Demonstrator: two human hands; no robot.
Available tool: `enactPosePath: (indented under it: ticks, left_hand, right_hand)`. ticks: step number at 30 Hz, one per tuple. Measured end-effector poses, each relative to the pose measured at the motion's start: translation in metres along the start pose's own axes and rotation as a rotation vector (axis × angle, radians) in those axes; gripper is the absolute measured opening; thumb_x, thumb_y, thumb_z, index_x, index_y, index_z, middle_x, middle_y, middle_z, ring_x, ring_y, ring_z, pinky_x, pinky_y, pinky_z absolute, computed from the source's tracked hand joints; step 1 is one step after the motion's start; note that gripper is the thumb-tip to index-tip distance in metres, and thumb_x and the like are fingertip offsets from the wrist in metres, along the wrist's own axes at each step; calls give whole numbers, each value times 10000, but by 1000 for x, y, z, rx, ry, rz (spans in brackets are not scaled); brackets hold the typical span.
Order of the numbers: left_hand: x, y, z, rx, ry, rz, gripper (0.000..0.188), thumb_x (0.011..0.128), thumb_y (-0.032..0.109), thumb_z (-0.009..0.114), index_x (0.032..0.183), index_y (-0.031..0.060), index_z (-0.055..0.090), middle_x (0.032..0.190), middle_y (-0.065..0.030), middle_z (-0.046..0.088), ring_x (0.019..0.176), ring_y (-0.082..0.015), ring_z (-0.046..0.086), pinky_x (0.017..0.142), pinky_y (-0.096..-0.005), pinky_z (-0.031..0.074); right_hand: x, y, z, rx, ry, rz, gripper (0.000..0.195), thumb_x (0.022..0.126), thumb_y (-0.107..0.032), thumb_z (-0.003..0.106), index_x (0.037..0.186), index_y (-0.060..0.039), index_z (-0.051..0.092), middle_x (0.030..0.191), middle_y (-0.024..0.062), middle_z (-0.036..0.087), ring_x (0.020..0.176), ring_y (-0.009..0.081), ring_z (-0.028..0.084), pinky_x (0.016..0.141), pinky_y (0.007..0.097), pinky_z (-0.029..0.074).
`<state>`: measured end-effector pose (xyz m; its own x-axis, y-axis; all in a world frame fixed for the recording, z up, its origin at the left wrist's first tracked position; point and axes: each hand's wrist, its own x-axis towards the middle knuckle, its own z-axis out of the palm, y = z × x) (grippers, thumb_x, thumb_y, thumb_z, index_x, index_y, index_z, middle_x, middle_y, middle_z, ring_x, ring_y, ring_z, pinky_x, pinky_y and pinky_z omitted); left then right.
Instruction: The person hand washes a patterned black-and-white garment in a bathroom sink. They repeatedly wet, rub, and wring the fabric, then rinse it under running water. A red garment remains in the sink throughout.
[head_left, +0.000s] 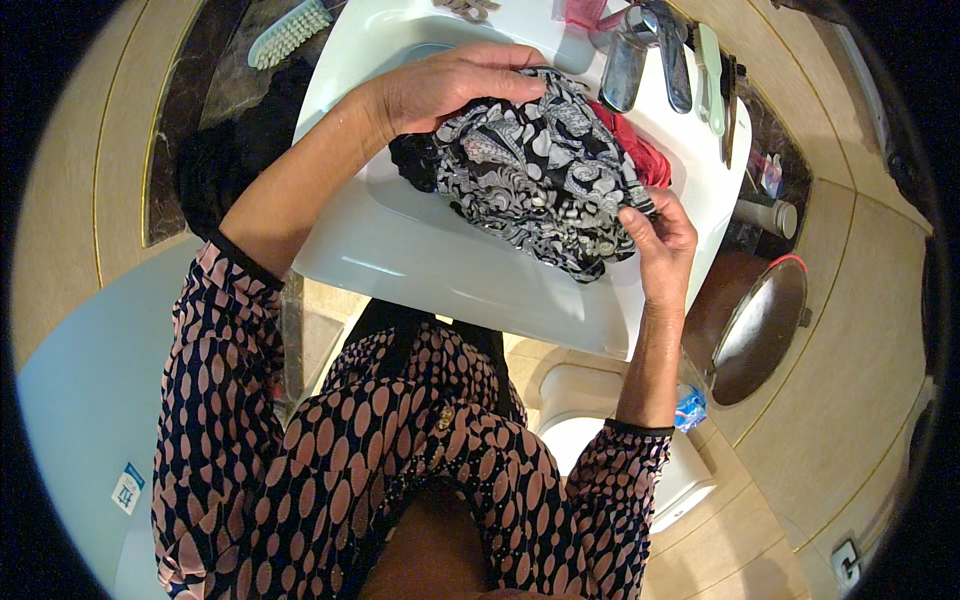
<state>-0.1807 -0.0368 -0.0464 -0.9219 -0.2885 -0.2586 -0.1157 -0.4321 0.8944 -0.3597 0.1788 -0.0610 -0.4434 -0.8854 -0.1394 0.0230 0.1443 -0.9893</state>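
Both my hands stretch a wet-looking black-and-white patterned cloth (536, 165) over the basin of a white sink (450, 300). My left hand (469, 82) grips its upper edge, thumb on top and fingers partly hidden. At the cloth's right edge, my right hand (664, 229) pinches the fabric between thumb and fingers. A red cloth (637, 146) lies behind it, partly covered. A black lacy piece of fabric (414, 160) shows at its left end; whether it belongs to the same cloth I cannot tell.
A chrome faucet (626, 75) stands at the sink's back. Beside it lie a green-handled brush (709, 82) and a dark slim tool (730, 112). A scrub brush (291, 34) and black fabric (217, 165) are on the left ledge. A brown round container (757, 330) and a toilet (585, 435) are at right.
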Motion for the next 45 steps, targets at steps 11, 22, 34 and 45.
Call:
enactPosePath:
  ticks: [11,22,34,45]
  left_hand:
    - [3,10,25,-169,-12,-18,573,792,178,501,1295,-24,316,1204,-130,483,1060,-197,505,925,-320,394]
    - [1,-5,96,1082,-152,39,727,677,151,662,1292,22,295,1225,-230,421,919,-325,579,753,-359,498]
    - [-53,-58,138,1100,-63,236,518,724,74,604,1191,-15,400,1308,-265,258,1081,-400,453,852,-383,451]
    - [-51,-68,124,490,232,35,378,758,-6,577,1119,66,491,919,-72,548,740,-149,562,646,-257,482]
  right_hand:
    - [1,2,4,-376,373,-119,138,789,-52,611,911,3,575,815,22,589,735,93,521,680,228,436]
    - [-8,0,54,680,268,250,313,835,-339,575,816,-27,552,676,21,517,638,115,519,603,228,460]
    - [-20,33,41,889,370,351,223,857,-145,505,1022,5,517,931,107,604,803,198,596,752,318,494]
    - [-22,17,21,885,370,237,301,864,-220,526,1044,20,505,997,135,585,887,222,582,816,361,480]
